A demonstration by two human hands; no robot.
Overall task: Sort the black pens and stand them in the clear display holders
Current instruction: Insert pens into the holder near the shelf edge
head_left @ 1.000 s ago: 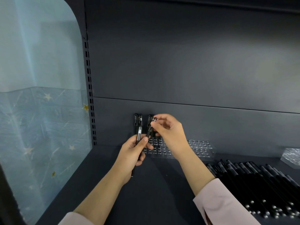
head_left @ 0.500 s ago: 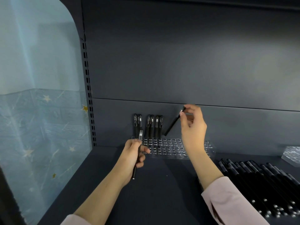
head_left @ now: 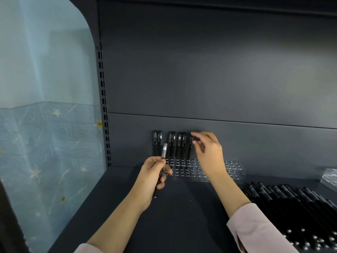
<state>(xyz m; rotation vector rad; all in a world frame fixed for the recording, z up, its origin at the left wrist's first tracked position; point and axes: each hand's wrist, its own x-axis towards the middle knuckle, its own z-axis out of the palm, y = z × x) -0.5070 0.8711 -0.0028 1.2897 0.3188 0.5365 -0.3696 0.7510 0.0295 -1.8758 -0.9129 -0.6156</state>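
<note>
Right hand [head_left: 209, 150] has lowered its tilted pen [head_left: 190, 148] upright into holder [head_left: 235, 169], fingertips pinching its top, left hand [head_left: 151, 176] still gripping spare pen [head_left: 164, 150]

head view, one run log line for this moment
left hand holds spare pen | right hand pinches upright pen at clear holder | six standing pens | loose pens right

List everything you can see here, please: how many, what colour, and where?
Standing pens: six, black, in the holder's back row, left end.
Holder: one, clear, at the back of the shelf.
Second holder: one, clear, at the right edge, cut off.
Loose pens: many, black, lying at right.
Shelf: one, dark grey.
Wall: blue with stars, at left.
Left hand: grips held pen.
Right hand: pinches seventh pen, upright at the holder.
</note>
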